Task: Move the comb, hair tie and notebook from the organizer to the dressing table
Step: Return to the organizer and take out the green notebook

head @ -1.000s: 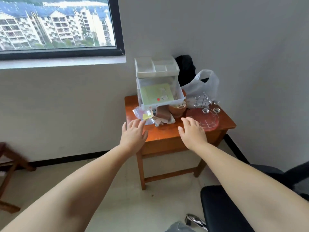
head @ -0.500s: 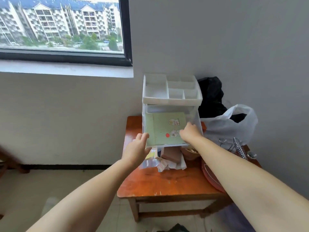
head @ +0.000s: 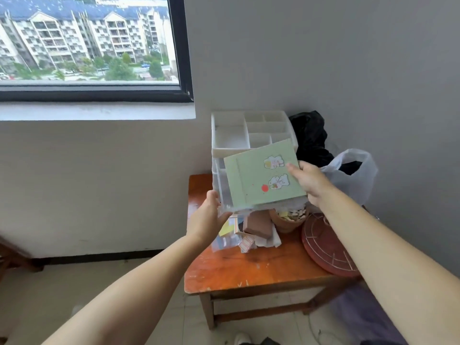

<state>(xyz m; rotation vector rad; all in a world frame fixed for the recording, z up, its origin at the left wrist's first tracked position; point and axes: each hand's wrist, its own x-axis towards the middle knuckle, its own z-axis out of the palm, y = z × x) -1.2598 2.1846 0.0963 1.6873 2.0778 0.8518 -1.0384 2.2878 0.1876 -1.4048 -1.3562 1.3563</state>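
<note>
A pale green notebook [head: 258, 178] with stickers and a red dot is tilted up above the pulled-out drawer of the white plastic organizer [head: 230, 135]. My right hand [head: 310, 183] grips the notebook's right edge. My left hand [head: 207, 217] holds the drawer's front left corner. The organizer stands at the back of a small orange wooden table [head: 251, 267]. Its top tray of compartments looks bare. I see no comb or hair tie.
Under the drawer lie paper scraps and a brown block [head: 257, 224]. A bowl of scraps [head: 290, 217], a round red rack [head: 326, 247], a white plastic bag [head: 353, 175] and a black bag [head: 310, 135] crowd the right side. The window is at the upper left.
My right hand has taken hold of the notebook and lifted its right edge out of the drawer. My left hand has moved onto the drawer corner. The view has come closer.
</note>
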